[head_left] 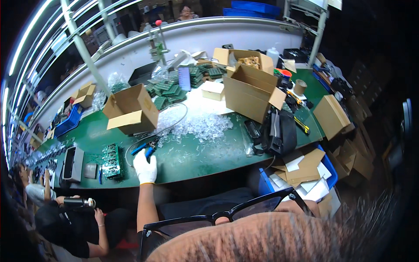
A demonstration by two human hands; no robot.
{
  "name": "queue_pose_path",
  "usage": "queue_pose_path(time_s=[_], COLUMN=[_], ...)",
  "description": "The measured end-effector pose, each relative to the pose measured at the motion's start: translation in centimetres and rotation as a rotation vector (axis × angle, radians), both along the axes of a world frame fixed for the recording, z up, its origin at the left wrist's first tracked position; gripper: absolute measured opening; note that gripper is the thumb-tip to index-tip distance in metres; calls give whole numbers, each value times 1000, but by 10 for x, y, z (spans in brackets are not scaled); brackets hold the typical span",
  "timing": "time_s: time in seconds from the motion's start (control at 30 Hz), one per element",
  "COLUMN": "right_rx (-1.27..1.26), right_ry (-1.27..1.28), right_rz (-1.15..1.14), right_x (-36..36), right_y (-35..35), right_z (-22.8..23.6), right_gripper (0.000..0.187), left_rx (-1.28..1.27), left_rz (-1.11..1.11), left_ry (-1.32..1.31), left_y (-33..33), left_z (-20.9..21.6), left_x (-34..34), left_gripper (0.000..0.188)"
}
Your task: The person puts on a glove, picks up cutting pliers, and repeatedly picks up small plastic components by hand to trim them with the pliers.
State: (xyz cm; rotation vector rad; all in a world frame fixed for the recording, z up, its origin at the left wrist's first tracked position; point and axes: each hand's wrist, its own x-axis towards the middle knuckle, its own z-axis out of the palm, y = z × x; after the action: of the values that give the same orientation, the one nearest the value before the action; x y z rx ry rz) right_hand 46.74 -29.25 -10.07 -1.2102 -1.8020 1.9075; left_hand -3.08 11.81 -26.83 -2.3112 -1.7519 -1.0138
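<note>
My left hand (pixel 145 168), in a white glove, is at the near edge of the green bench. Its fingers close about the blue handles of a pair of pliers (pixel 149 151), which stand spread apart. Part of the grip is hidden under the glove. My right hand is out of view. Just beyond the pliers lies a wide heap of small clear plastic pieces (pixel 196 126), with a thin grey cable (pixel 187 110) looping over it. Left of my hand rests a stack of green circuit boards (pixel 112 161).
Open cardboard boxes stand at the left (pixel 131 109) and right (pixel 248 94); more green boards (pixel 170 91) are piled behind. A black bag (pixel 281 131) sits at the right edge, above a blue bin (pixel 329 168) of cardboard. Another person (pixel 74 227) sits close on the left.
</note>
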Motion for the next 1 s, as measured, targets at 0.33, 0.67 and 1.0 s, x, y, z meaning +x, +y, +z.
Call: queue_pose_path(time_s=[0.33,0.67,1.0], right_rx=[46,715,1402], right_ry=[-793,777,681], right_rz=[-516,-1401,-106], right_x=[-4,-38,50], right_y=[17,54,39], right_z=[-12,-87,141], right_gripper=[38,94,34], left_rx=[88,138,91], left_rz=[102,138,136], left_ry=[393,336,254], left_y=[24,30,-1], left_z=[-7,-20,-32], left_x=[-17,-16,-20], left_gripper=[62,59,59])
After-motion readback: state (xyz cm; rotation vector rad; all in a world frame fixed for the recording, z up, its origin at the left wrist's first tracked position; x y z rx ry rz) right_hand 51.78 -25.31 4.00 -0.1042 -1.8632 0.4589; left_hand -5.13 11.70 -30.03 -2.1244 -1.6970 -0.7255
